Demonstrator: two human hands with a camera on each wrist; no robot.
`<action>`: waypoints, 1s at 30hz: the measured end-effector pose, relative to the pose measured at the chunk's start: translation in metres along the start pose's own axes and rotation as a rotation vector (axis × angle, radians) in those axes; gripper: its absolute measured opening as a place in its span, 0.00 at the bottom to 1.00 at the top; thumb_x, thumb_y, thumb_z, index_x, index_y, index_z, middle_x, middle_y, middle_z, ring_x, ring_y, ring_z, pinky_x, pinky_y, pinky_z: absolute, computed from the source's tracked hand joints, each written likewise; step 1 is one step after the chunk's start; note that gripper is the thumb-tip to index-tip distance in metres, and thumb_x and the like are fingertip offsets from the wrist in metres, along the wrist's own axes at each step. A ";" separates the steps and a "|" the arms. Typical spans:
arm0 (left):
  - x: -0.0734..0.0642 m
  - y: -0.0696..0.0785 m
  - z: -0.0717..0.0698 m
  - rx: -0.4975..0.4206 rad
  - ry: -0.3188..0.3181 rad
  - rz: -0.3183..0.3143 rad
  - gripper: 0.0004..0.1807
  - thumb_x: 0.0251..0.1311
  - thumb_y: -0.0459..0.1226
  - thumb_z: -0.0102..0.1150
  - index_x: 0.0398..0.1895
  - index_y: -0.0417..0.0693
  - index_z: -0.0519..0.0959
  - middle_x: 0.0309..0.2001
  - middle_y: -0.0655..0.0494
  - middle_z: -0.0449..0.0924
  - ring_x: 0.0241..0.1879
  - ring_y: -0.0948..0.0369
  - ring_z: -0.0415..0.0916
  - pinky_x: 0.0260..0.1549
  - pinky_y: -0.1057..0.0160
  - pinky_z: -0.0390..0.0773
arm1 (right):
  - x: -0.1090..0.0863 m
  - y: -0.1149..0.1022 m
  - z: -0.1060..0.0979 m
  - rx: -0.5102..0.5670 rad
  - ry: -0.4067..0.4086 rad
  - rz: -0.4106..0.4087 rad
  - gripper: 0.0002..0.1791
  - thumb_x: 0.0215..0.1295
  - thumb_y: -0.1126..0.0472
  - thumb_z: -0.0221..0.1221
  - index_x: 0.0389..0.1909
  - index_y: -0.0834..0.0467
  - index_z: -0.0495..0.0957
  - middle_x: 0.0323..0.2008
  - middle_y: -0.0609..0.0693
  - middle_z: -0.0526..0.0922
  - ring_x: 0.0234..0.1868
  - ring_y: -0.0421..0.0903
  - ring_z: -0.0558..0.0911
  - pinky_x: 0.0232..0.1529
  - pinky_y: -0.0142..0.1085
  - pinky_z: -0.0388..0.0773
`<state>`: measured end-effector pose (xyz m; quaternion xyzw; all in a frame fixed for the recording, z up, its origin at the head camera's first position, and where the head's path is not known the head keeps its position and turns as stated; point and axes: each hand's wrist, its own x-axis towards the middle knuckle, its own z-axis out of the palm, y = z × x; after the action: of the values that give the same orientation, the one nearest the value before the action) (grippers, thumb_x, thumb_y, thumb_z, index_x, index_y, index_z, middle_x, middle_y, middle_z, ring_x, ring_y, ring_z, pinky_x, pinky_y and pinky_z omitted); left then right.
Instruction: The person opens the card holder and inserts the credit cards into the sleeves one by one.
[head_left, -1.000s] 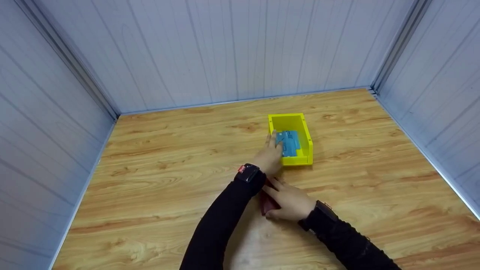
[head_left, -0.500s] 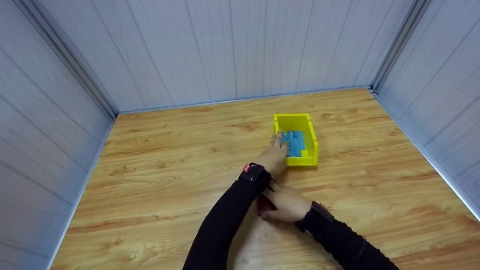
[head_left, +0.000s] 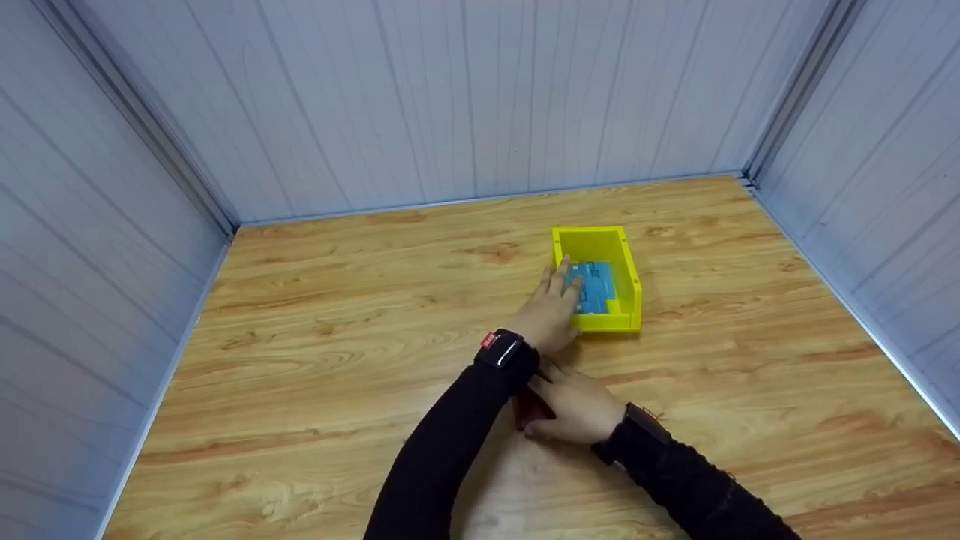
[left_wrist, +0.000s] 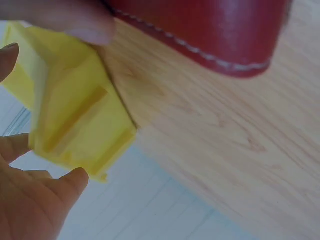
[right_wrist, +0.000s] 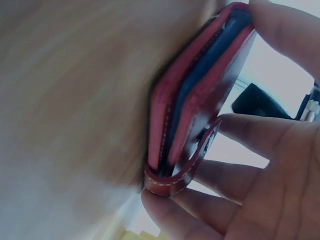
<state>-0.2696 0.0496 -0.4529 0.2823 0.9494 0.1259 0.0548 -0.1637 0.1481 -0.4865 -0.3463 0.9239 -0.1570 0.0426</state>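
Note:
My left hand rests on the left side of a yellow open-front bin, fingers spread and mostly straight across its wall and rim. Its thumb lies by the front corner. Several blue cards lie overlapping in the bin. Nearer me, my right hand holds a dark red leather wallet on the table, thumb on one edge and fingers on the other. In the right wrist view, the wallet's strap bends round its edge, and something dark blue shows between its leather layers. My left forearm partly hides the wallet in the head view.
The wood-grain table is bounded by pale ribbed panels at the back and both sides. Black sleeves and wrist bands cross the front. A dark object of unclear kind appears behind the right hand.
The yellow bin, with the blue cards in it, has slid a little to the right along with my left hand. My right hand and the wallet have shifted slightly left.

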 end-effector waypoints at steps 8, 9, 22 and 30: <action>-0.026 -0.004 -0.021 -0.003 0.097 0.058 0.45 0.66 0.49 0.57 0.79 0.48 0.45 0.79 0.45 0.27 0.78 0.44 0.31 0.75 0.51 0.50 | 0.001 -0.001 -0.001 -0.001 0.043 -0.004 0.45 0.58 0.42 0.65 0.71 0.61 0.64 0.73 0.65 0.60 0.73 0.61 0.62 0.69 0.52 0.65; -0.031 -0.004 -0.023 0.018 0.122 0.072 0.45 0.66 0.49 0.57 0.79 0.48 0.45 0.79 0.44 0.28 0.78 0.44 0.33 0.74 0.51 0.51 | 0.001 0.000 -0.002 0.006 0.053 -0.003 0.44 0.58 0.43 0.65 0.71 0.61 0.64 0.73 0.65 0.60 0.73 0.61 0.62 0.69 0.52 0.65; -0.105 -0.004 -0.018 0.211 0.291 -0.034 0.39 0.65 0.52 0.58 0.70 0.35 0.64 0.72 0.37 0.61 0.71 0.41 0.59 0.67 0.52 0.67 | 0.005 0.009 -0.018 0.091 0.123 0.234 0.35 0.61 0.45 0.64 0.64 0.61 0.72 0.66 0.66 0.70 0.69 0.62 0.69 0.68 0.56 0.65; -0.134 0.003 0.004 0.259 0.157 -0.030 0.32 0.62 0.53 0.60 0.60 0.36 0.76 0.62 0.41 0.76 0.64 0.47 0.72 0.61 0.56 0.75 | 0.006 0.008 -0.017 0.067 0.133 0.290 0.27 0.56 0.48 0.68 0.53 0.58 0.79 0.49 0.55 0.78 0.49 0.52 0.77 0.50 0.48 0.77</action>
<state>-0.1556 -0.0214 -0.4513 0.2622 0.9632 0.0230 -0.0547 -0.1769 0.1541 -0.4734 -0.1965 0.9593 -0.2023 0.0148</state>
